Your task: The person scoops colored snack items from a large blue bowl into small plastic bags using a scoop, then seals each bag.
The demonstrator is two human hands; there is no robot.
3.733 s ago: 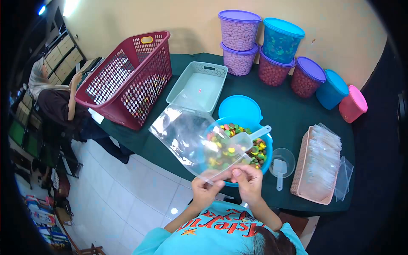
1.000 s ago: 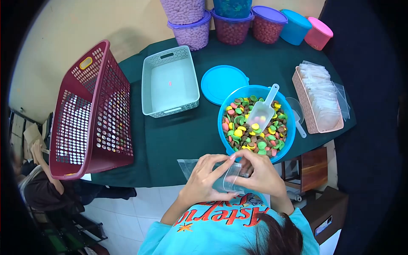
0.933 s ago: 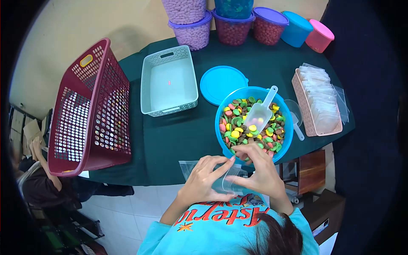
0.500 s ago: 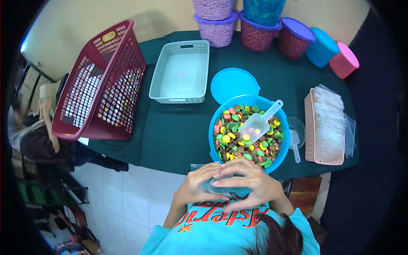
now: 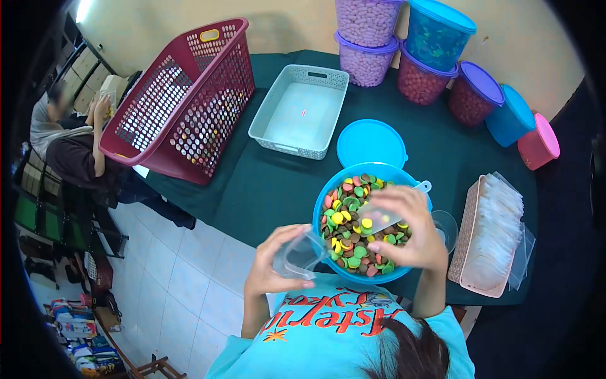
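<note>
My left hand (image 5: 273, 264) is closed round a clear plastic bag (image 5: 302, 256), whose mouth gapes beside the near-left rim of the blue tub (image 5: 320, 202). Over the right half of that tub is my right hand (image 5: 413, 230), slightly blurred, with thumb and fingers apart. Beneath its fingers lies a clear plastic scoop (image 5: 380, 220), partly hidden, its handle end showing at the far-right rim. Small cup-shaped pieces (image 5: 358, 256) in brown, green, yellow and pink fill the tub.
Behind the tub lies a blue lid (image 5: 372, 144). A pink basket of clear bags (image 5: 467, 243) and a clear round dish (image 5: 449, 227) are right. A grey tray (image 5: 297, 114) and maroon basket (image 5: 221, 104) stand left. Lidded tubs (image 5: 426, 76) line the wall. Another person (image 5: 76, 151) is far left.
My hands have parted. The left keeps the clear bag at the tub's near-left side, while the right has moved forward over the tub and scoop. The view has shifted.
</note>
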